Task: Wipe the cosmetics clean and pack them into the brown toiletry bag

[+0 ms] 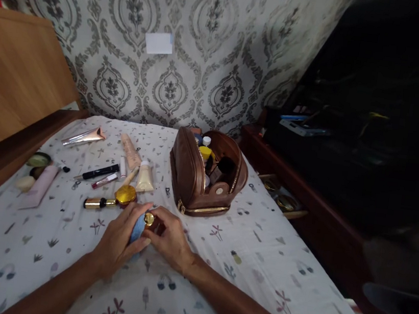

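My left hand [119, 232] is closed around a light blue cloth [137, 229]. The cloth presses against a small item with a round, shiny gold top [149, 219], gripped by the fingers of my right hand [172, 237]; its darker lower part is mostly hidden. Just beyond my left hand lie a round amber-gold container [125, 195] and a gold tube with a black end [100, 203]. A brown makeup bag [191, 175] stands unzipped beyond my right hand, with a yellow-capped item [205, 152], a white-capped item [206, 140] and other cosmetics inside.
Several cosmetics lie spread on the patterned sheet [64, 261]: a cream tube [145, 177], a peach tube [130, 150], a black tube [100, 171], a pink tube [40, 186] and a silvery rose tube [84, 137]. A wooden panel [19, 75] borders the left; an open drawer [294, 213] is at right.
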The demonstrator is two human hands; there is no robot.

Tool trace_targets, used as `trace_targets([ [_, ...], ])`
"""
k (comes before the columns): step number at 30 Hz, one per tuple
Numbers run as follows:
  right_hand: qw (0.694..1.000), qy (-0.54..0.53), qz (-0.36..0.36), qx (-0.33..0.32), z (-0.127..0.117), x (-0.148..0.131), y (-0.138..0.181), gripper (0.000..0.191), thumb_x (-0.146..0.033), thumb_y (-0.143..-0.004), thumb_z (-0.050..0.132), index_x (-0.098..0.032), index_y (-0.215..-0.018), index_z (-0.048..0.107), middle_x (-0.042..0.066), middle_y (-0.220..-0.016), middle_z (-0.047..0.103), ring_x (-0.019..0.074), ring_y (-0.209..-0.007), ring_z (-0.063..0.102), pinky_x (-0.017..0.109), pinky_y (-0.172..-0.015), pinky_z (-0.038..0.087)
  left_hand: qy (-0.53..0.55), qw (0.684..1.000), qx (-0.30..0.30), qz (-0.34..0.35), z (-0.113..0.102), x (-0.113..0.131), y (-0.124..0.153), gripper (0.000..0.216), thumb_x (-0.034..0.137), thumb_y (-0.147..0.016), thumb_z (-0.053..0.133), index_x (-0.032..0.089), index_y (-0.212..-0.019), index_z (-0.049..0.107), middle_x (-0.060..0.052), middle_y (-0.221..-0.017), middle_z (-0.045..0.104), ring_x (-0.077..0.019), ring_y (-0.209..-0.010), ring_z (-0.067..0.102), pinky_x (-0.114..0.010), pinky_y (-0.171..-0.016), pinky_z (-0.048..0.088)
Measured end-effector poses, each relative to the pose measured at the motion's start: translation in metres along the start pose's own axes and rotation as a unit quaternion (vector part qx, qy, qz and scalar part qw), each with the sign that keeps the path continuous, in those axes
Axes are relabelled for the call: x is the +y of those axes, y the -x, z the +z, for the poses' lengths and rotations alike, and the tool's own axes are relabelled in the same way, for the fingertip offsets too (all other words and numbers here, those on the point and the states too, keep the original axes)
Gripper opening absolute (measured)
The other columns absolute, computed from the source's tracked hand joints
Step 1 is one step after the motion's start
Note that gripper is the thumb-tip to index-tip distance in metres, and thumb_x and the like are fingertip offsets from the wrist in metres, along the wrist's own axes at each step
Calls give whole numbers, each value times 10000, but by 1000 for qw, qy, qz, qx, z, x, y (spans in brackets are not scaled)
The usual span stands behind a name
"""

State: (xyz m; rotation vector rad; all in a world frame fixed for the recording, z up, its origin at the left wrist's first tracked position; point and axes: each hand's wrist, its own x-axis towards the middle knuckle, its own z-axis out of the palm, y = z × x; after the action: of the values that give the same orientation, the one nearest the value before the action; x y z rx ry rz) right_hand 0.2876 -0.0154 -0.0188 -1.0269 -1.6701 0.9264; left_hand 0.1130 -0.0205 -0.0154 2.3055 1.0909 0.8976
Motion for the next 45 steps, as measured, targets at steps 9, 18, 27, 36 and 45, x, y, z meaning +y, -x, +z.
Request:
trace_targets([
  [9,998,-22,3,-65,4,6,3,127,-112,-745,630,-193,-760,534,-25,-780,547,130,-696,502,231,-642,397,-19,1000,4,-3,2,-1,-3,444,373,-1007,423,275,-1440,410,-99,-1302,562,-255,-1229,553,-390,-1004,487],
  [18,999,-18,10,-50,-2,7,5,183,-339,-912,536,-201,-1028,504,28,-881,634,181,-788,572,288,-725,463,-3,998,-9,-59,3,-5,-4,404,445,-1002,396,209,-1288,558,-129,-1249,590,-280,-1186,574,-446,-1020,478],
  [27,998,-18,29,-52,-6,4,1,179,-361,-910,598,-210,-1002,566,-19,-773,590,139,-670,523,247,-612,419,81,992,49,-84,-5,1,-8,506,411,-962,501,193,-1414,428,-126,-1356,579,-274,-1239,556,-415,-1065,431],
  [36,992,-94,83,9,-4,8,-7,326,-390,-728,769,-197,-976,685,-42,-682,545,125,-623,490,243,-579,400,149,978,68,-131,-16,-3,-14,340,436,-960,498,198,-1183,595,-35,-993,647,-202,-924,595,-310,-873,466],
  [45,945,-263,193,-6,-5,3,-9,445,-596,-730,744,-191,-855,608,-37,-603,597,90,-455,465,223,-444,352,201,961,128,-143,-15,-4,-16,328,450,-932,540,207,-1150,571,-42,-1052,612,-182,-894,596,-302,-843,501],
])
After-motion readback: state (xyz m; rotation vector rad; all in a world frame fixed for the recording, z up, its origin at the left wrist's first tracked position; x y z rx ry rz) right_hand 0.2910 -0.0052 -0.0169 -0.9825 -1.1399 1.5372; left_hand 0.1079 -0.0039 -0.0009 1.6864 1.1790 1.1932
